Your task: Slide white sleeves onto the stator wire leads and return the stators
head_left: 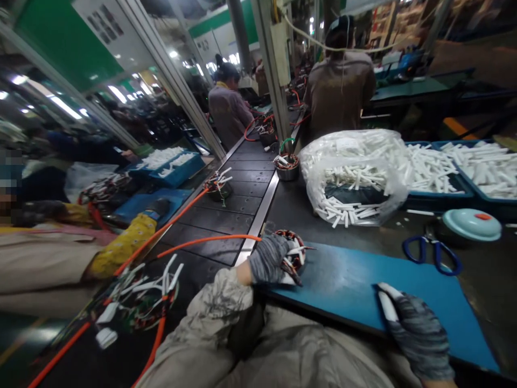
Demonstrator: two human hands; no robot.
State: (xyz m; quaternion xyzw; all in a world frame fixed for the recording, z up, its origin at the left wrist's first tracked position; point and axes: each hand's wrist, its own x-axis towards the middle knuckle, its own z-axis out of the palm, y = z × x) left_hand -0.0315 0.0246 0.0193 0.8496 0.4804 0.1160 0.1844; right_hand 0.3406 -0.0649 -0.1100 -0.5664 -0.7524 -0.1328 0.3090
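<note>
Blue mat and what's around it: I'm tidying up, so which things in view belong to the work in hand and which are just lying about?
In use:
wire-wound ring, left hand on it
blue mat, beneath right hand
white tubes, probably; similar pieces show on the ring

Apparently lying about:
blue-handled scissors, untouched
lidded container, untouched

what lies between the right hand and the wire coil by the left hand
In the head view, just the blue mat lies between the right hand and the wire coil.
</note>
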